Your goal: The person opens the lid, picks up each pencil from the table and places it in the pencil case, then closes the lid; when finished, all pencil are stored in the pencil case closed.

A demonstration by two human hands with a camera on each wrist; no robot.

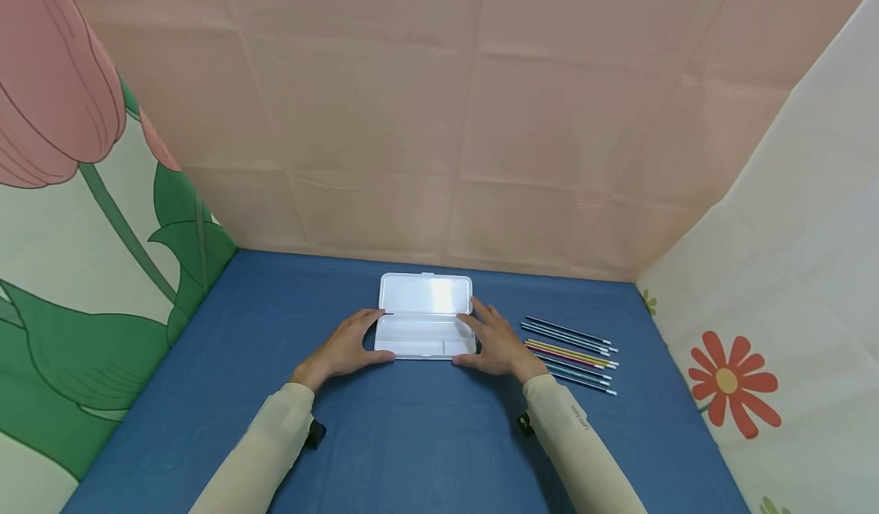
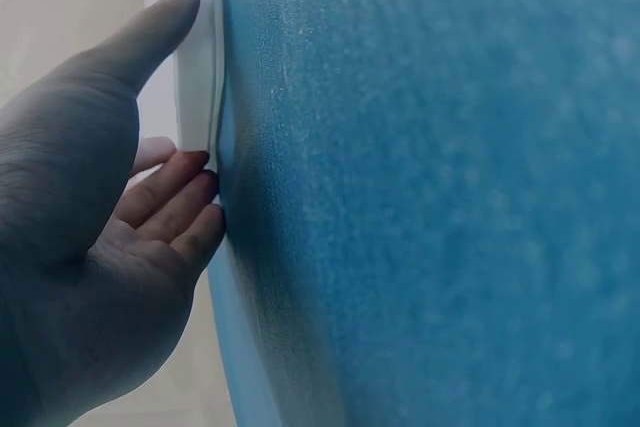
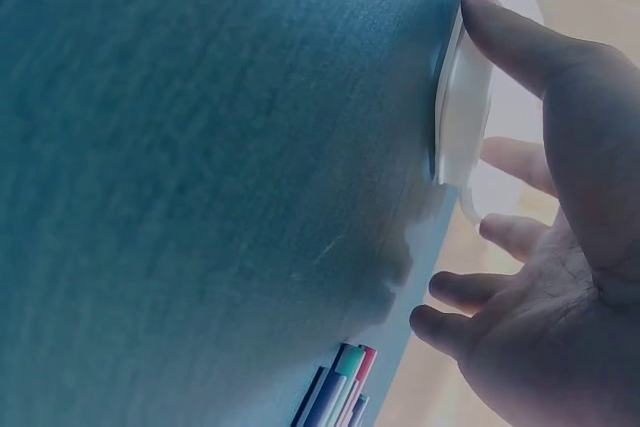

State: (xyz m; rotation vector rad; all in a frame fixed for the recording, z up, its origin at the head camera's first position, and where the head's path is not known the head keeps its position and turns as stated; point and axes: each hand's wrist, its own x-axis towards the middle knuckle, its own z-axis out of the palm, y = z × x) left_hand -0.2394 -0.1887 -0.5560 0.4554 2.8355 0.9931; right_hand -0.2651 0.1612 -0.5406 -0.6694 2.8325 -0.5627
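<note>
A white plastic pencil case (image 1: 412, 346) lies with its lid (image 1: 412, 293) raised back, away from me. Inside its base a thin divider marks off a small compartment at the right; nothing lies in the tray. At the left end is my left hand (image 1: 346, 350), its thumb along the front wall and its fingers touching the end. My right hand (image 1: 500, 346) spans the right end, thumb touching the front edge and fingers spread toward the hinge and lid. In the right wrist view, the ring and little fingers of that hand (image 3: 560, 217) are off the case.
Right of my right hand, several pencils (image 1: 570, 355) lie side by side, dark, light blue, yellow and red, with white ends. A blue cloth (image 1: 412, 445) covers the table. Behind it hangs a beige backdrop (image 1: 412, 155), with flowered sheets at both sides.
</note>
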